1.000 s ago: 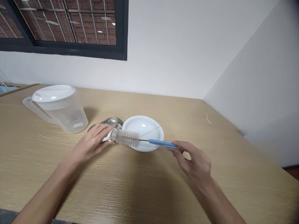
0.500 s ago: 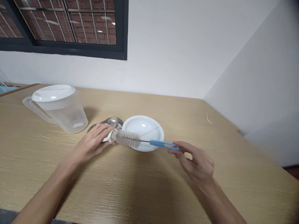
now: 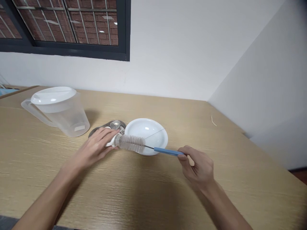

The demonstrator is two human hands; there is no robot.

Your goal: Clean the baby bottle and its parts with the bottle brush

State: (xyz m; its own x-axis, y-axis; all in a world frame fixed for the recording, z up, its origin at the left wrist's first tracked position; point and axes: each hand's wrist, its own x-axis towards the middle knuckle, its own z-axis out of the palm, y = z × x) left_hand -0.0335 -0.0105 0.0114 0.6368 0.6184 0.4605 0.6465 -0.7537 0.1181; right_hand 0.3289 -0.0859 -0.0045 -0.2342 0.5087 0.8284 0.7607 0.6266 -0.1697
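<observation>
My left hand (image 3: 98, 143) is closed around a white bottle-like container (image 3: 111, 142) with a clear neck, its body mostly hidden under my fingers. A bottle brush (image 3: 168, 151) with a blue loop handle and pale bristles has its bristle end at that neck. How much of it is inside I cannot tell. The end of the blue handle is pinched between the thumb and fingers of my right hand (image 3: 198, 164). Behind and beneath the bristles stands a white bowl (image 3: 157, 124), with a thin wire-like line across it. A metal tray (image 3: 96, 129) lies behind my left hand.
A clear pitcher (image 3: 64, 116) with a white lid stands on the left of the wooden table (image 3: 115, 198). Small clear pieces (image 3: 115, 124) rest in the tray. Far right lies a thin pale strip (image 3: 213, 121). A wall (image 3: 168, 64) and barred window close off the back.
The brush handle has rolled from showing its open loop to edge-on, and its outer end has dipped slightly. My right hand has turned with it; my left stays nearly put.
</observation>
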